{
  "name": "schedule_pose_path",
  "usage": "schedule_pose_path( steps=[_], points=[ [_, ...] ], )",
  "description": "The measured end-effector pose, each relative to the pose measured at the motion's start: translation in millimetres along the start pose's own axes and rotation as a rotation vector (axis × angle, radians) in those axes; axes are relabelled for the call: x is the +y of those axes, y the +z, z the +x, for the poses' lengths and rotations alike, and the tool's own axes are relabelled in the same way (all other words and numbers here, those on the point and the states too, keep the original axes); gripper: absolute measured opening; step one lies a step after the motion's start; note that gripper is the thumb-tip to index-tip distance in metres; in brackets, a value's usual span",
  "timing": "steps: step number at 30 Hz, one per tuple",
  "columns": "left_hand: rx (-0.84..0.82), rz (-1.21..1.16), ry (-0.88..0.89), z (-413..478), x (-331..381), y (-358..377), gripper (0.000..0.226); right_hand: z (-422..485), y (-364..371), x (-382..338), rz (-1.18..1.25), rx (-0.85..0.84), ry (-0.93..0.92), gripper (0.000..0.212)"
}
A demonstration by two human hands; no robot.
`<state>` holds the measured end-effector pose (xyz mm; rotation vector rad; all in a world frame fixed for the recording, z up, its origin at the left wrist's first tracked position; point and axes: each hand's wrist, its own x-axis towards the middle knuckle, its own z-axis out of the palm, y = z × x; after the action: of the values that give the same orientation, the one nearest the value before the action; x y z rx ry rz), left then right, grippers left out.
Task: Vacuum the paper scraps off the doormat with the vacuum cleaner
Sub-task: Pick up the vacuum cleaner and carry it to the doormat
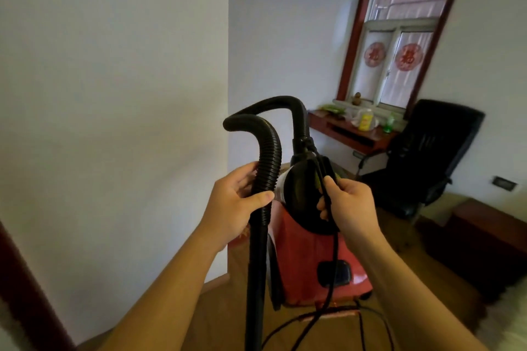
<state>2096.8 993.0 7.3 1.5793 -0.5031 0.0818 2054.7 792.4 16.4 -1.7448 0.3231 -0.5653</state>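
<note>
The left hand [242,202] is wrapped round the ribbed black hose [269,157], thumb across the front, just where the hose meets its straight tube, which runs down to the near edge of view. The right hand [349,204] has its fingers curled, pinching the black cord [332,262] against the vacuum's dark top. From there the cord hangs down and trails in loops over the wooden floor [427,288]. Between the two hands the hose arches up and back into the red vacuum [305,256], which sits low in the middle, though I cannot tell whether it rests on the floor or is lifted. A white wall [114,94] fills the left. Far right are a cluttered red tabletop [353,138], a black chair [433,151] and a window [399,45]. No doormat or scraps can be made out here, and the nozzle end is out of view. My reading is that the task is at its start: the machine is being readied or carried, with all the vacuuming left to do
</note>
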Motion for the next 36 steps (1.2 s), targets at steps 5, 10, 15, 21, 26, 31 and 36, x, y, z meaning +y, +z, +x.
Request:
schedule_pose_path(
  steps=[5, 10, 15, 21, 26, 31, 36],
  points=[
    [-0.115, -0.016, 0.003, 77, -24, -4, 0.054, 53, 20, 0, -0.03, 0.138, 0.035, 0.037],
    [-0.192, -0.009, 0.03, 143, -45, 22, 0.057, 104, 13, 13, -0.008, 0.206, 0.038, 0.038],
    [-0.228, 0.003, 0.01, 209, -75, 68, 0.054, 167, -7, 43, -0.003, 0.246, 0.057, 0.039],
    [-0.244, -0.022, -0.038, 297, -116, 154, 0.055, 270, -53, 93, 0.005, 0.248, 0.092, 0.038],
    [-0.182, -0.076, -0.087, 369, -133, 226, 0.056, 364, -100, 115, -0.037, 0.172, 0.101, 0.038],
    [-0.167, -0.112, -0.094, 434, -144, 287, 0.053, 443, -134, 117, -0.097, 0.104, 0.15, 0.033],
    [-0.205, -0.135, -0.123, 491, -175, 347, 0.057, 514, -162, 153, -0.038, 0.216, 0.216, 0.032]
  ],
)
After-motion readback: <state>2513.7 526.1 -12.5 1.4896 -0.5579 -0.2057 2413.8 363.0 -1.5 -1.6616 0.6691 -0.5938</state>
